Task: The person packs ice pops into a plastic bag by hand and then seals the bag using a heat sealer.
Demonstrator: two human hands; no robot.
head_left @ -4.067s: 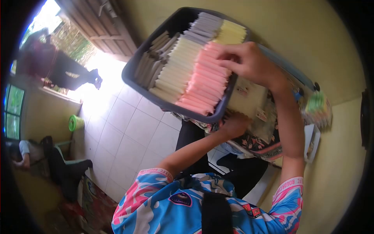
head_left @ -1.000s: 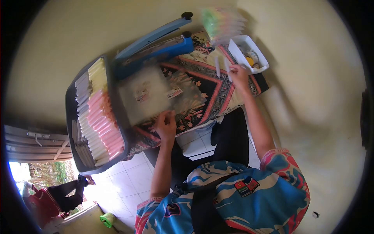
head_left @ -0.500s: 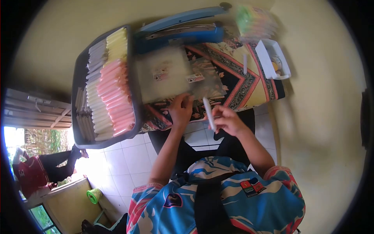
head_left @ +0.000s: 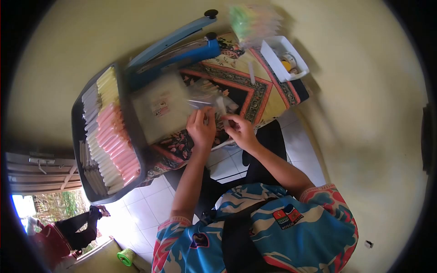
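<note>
My left hand point(head_left: 201, 127) is closed at the near edge of a clear plastic bag point(head_left: 205, 93), fingers bent together on its mouth. Pinched in my right hand point(head_left: 240, 132) is a slim white stick point(head_left: 221, 107), its far end overlapping the bag's right side. Left of the bag lies a stack of clear plastic bags point(head_left: 150, 123) with a small printed label showing. A long dark tray point(head_left: 142, 159) farther left holds rows of wrapped sticks in yellow, pink point(head_left: 116, 136), white and pale purple.
Behind the bags stands a blue heat sealer point(head_left: 182, 54) with its arm raised. A white box point(head_left: 284, 78) with small items sits at the back right, near a colourful plastic pack point(head_left: 255, 22). Another pale stick point(head_left: 251, 73) lies on the patterned cloth point(head_left: 273, 102). A person point(head_left: 54, 241) is at far left.
My right hand has brought the white stick leftward to the bag. My left hand now pinches the bag's edge. The whole view has shifted and turned slightly.
</note>
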